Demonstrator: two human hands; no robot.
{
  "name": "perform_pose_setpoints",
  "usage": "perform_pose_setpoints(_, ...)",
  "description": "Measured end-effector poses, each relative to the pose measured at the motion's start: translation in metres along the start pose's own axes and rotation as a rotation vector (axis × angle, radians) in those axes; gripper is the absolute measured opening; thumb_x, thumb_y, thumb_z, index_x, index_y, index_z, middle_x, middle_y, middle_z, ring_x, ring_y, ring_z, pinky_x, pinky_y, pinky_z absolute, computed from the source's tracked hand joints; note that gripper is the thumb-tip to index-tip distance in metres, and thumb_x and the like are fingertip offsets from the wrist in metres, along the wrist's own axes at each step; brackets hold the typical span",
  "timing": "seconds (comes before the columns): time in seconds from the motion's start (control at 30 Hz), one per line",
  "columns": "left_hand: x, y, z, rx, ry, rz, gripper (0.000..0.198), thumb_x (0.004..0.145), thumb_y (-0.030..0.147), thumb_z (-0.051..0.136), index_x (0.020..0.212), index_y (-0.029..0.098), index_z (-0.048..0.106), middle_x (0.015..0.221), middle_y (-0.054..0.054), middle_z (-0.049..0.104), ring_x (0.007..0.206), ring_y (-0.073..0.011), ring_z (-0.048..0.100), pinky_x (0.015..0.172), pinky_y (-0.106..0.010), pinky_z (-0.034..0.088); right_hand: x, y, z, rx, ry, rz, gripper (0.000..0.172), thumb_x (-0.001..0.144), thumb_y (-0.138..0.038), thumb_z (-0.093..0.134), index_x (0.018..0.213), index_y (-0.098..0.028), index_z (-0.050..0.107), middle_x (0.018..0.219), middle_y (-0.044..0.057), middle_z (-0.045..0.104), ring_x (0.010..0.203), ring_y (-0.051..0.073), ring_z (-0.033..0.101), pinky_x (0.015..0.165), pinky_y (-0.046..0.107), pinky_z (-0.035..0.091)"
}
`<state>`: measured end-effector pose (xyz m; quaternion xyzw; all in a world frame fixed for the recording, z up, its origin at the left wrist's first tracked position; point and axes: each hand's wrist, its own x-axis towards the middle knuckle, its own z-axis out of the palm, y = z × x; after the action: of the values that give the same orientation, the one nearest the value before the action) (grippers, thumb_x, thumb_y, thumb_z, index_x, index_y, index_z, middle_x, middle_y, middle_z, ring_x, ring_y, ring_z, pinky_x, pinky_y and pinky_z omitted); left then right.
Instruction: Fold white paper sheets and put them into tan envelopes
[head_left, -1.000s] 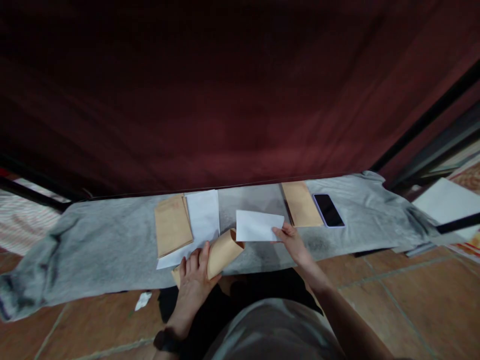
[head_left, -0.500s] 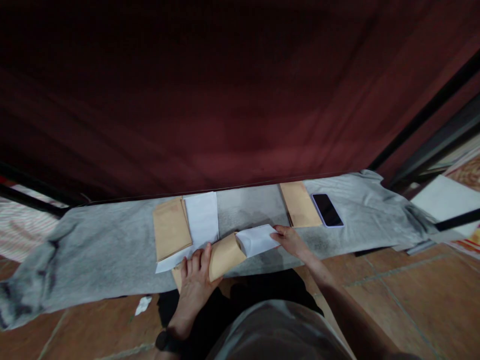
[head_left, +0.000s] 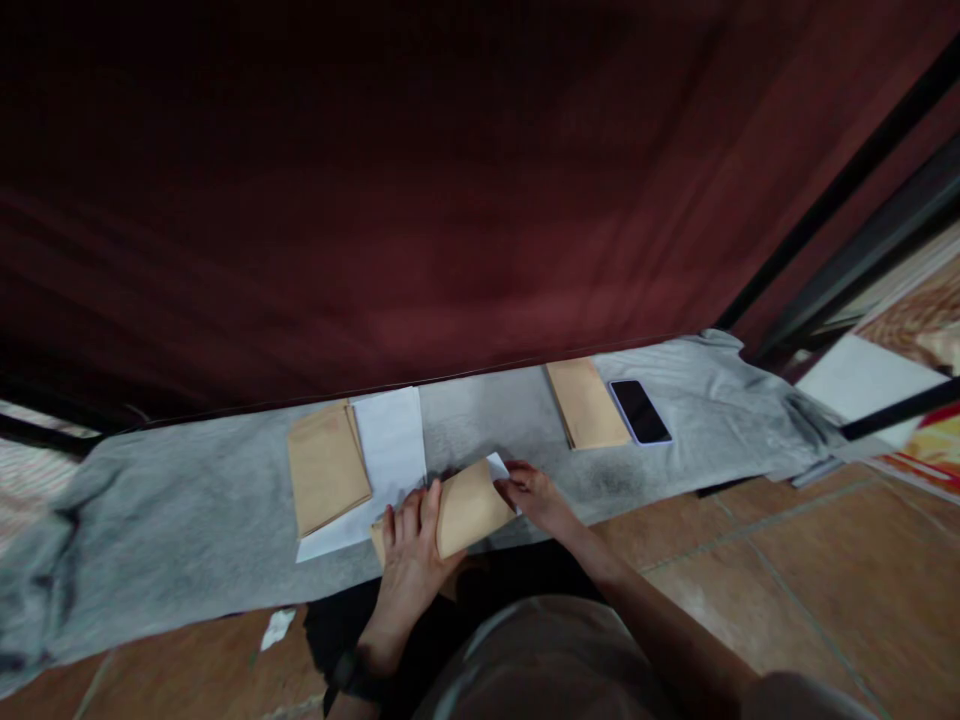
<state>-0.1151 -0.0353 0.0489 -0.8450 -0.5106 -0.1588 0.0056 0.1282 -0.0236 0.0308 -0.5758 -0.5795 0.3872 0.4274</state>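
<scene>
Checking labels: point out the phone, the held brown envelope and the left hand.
phone [head_left: 639, 411], head view, middle of dark screen.
held brown envelope [head_left: 472, 502], head view, middle of its face.
left hand [head_left: 411, 550], head view, back of hand.

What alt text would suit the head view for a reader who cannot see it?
A person's left hand holds a brown envelope over a grey cloth while the right hand touches its open end, where a corner of white paper shows. Farther back lie a stack of brown envelopes overlapping a white sheet, another brown stack and a dark phone.
</scene>
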Motion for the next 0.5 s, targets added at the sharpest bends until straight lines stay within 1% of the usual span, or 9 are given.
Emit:
perform_pose_setpoints(0.13,0.0014,0.0028,0.0046,-0.011,0.002,0.021,0.105,0.075,0.033,0.073,0.159,0.020,0.011,0.141,-0.018,0.048,0.135,-0.0383,0.044,0.115,-0.063,0.025,0.0007,0.0077,0.0090,-0.003,-0.018,0.083,0.019,0.086,-0.022,0.057,0.073,-0.021,0.071,0.090,0.004,0.071,0.079,0.018,0.065,0.070,0.028,0.051)
perform_pose_setpoints(0.27,0.0004,0.0013,0.0071,-0.017,0.003,0.052,0.104,0.076,0.033,0.072,0.158,0.020,0.011,0.140,-0.019,0.049,0.135,-0.0385,0.045,0.114,-0.064,0.025,-0.0003,0.0109,0.0094,0.015,-0.028,0.094,0.018,0.082,-0.018,0.059,0.067,-0.021,0.069,0.083,0.003,0.069,0.073,0.017,0.063,0.064,0.026,0.049)
perform_pose_setpoints(0.37,-0.0003,0.0004,0.0072,-0.022,0.005,0.062,0.104,0.076,0.033,0.073,0.159,0.020,0.010,0.140,-0.019,0.049,0.134,-0.0383,0.045,0.115,-0.064,0.025,-0.0025,0.0086,0.0083,0.026,-0.014,0.086,0.015,0.079,-0.017,0.060,0.066,-0.021,0.067,0.083,0.002,0.068,0.075,0.017,0.063,0.065,0.026,0.049)
perform_pose_setpoints(0.47,0.0000,0.0009,0.0071,-0.023,0.013,0.060,0.102,0.077,0.033,0.072,0.159,0.020,0.011,0.140,-0.019,0.049,0.135,-0.0383,0.044,0.115,-0.064,0.024,-0.0048,0.0047,0.0094,0.059,0.066,0.094,0.008,0.078,-0.018,0.061,0.077,-0.022,0.067,0.083,0.000,0.067,0.077,0.016,0.062,0.069,0.027,0.050)
perform_pose_setpoints(0.5,0.0004,0.0012,0.0071,-0.023,0.016,0.062,0.102,0.077,0.034,0.072,0.159,0.020,0.012,0.140,-0.020,0.049,0.135,-0.0382,0.044,0.115,-0.064,0.024,-0.0055,0.0035,0.0102,0.084,0.102,0.100,0.007,0.077,-0.019,0.060,0.080,-0.022,0.066,0.082,-0.001,0.066,0.076,0.016,0.062,0.070,0.027,0.050)
